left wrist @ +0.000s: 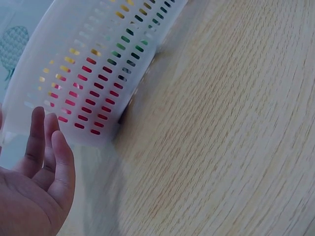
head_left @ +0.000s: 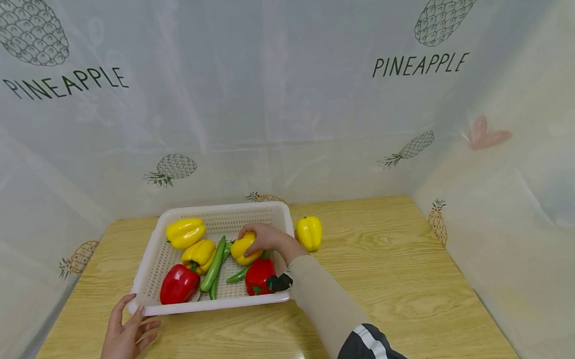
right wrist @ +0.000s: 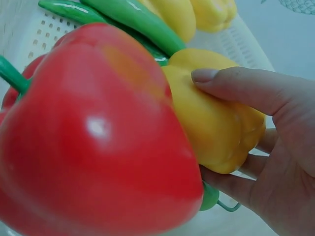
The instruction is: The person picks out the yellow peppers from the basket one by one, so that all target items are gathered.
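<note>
Inside the white plastic basket (head_left: 226, 304), my right hand (head_left: 272, 241) grips a yellow bell pepper (right wrist: 211, 113). The thumb lies over its side and the fingers curl beneath it. Close by is a red bell pepper (head_left: 259, 276), large in the right wrist view and partly covering the yellow one. At the basket's near left corner, my left hand (head_left: 127, 333) pinches the rim between thumb and index finger. Its other fingers (left wrist: 64, 162) extend loosely beside the slotted wall.
The basket also holds two yellow bell peppers (head_left: 185, 232), another red bell pepper (head_left: 179, 284) and several green chili peppers (head_left: 214, 267). One yellow bell pepper (head_left: 309, 233) stands on the wooden table (head_left: 386, 273), right of the basket. A pineapple-print curtain (head_left: 281, 101) hangs behind.
</note>
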Motion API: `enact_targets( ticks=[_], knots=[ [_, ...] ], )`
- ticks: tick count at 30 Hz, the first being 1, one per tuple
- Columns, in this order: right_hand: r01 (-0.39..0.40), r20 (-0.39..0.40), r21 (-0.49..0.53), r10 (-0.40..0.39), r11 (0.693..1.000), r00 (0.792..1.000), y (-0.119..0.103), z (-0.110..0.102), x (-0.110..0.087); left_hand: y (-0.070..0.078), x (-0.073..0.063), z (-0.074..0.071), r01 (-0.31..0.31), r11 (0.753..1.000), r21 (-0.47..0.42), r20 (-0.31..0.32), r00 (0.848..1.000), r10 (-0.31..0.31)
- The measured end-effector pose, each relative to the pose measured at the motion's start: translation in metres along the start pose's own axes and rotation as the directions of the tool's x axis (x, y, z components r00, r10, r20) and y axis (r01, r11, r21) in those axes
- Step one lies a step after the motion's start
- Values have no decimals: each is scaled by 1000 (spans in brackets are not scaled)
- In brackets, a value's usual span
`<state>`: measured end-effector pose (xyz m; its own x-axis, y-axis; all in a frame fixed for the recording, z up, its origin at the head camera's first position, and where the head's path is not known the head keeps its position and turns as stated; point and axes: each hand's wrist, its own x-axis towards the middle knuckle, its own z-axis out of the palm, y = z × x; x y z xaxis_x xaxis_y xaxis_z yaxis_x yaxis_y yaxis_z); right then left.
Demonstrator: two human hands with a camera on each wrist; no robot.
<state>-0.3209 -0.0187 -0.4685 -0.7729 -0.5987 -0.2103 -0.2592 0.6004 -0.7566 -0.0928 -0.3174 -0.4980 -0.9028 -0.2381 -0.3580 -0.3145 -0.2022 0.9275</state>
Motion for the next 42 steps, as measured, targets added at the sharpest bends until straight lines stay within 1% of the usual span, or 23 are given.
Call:
enact_targets(
  ticks=[3, 7, 10, 15, 19, 25, 29, 33, 35, 38, 42],
  knots=[
    [7, -1, -7, -7, 1000, 1000, 1, -1, -1, 0, 0, 1, 6, 1000, 3, -4, 1000, -6],
    [18, -5, 14, -18, 1000, 1000, 3, -3, -2, 0, 0, 2, 16, 1000, 13, -13, 1000, -16],
    [29, -17, 42, -28, 999, 999, 4, -4, -3, -1, 0, 3, -5, 1000, 6, -7, 1000, 5],
    [64, -48, 72, -61, 995, 997, 3, -8, -8, -2, -1, 4, -59, 998, -13, 14, 998, 59],
    [81, -58, 99, -75, 992, 995, 2, -10, -10, -2, -1, 5, -74, 997, -22, 19, 997, 74],
    [108, -68, 106, -101, 989, 993, 4, -10, -8, -2, -1, 6, -95, 995, -33, 29, 995, 96],
    [158, -111, 140, -143, 977, 984, 4, -10, -6, -2, -2, 5, -86, 996, -33, 19, 996, 87],
    [221, -194, 184, -186, 958, 963, 0, -15, -9, -2, -2, 4, -86, 996, -25, 9, 996, 86],
    [241, -221, 201, -196, 950, 955, -3, -18, -10, -1, -1, 4, -89, 996, -21, 6, 996, 89],
    [251, -236, 217, -199, 943, 951, -8, -22, -13, -1, -1, 4, -78, 997, -18, -3, 997, 78],
    [258, -225, 240, -204, 936, 953, -12, -27, -19, -1, -2, 3, -63, 998, -13, -11, 998, 63]
  ],
)
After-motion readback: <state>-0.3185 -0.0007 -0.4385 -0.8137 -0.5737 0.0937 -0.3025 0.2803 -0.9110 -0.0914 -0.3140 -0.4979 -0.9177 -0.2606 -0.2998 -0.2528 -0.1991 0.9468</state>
